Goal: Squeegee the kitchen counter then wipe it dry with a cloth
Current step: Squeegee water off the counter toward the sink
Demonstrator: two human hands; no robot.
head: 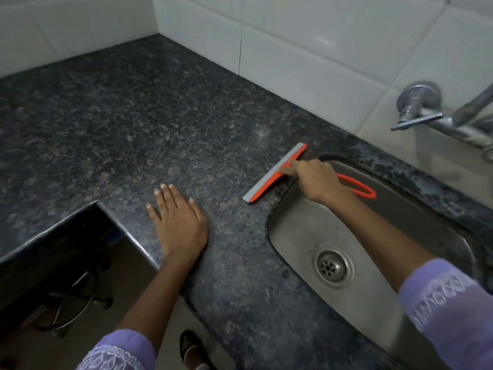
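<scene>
An orange squeegee (pixel 269 177) with a grey rubber blade lies blade-down on the dark speckled granite counter (pixel 138 124), just left of the sink. My right hand (pixel 317 180) grips its orange handle near the blade, index finger stretched along the neck. The looped end of the handle sticks out behind my hand over the sink. My left hand (pixel 177 222) rests flat on the counter near its front edge, fingers spread, holding nothing. No cloth is in view.
A steel sink (pixel 301 231) with a round drain is set in the counter at right. A chrome wall tap (pixel 426 116) juts out above it. White tiled walls (pixel 306 49) meet in a corner behind. The counter steps down at lower left.
</scene>
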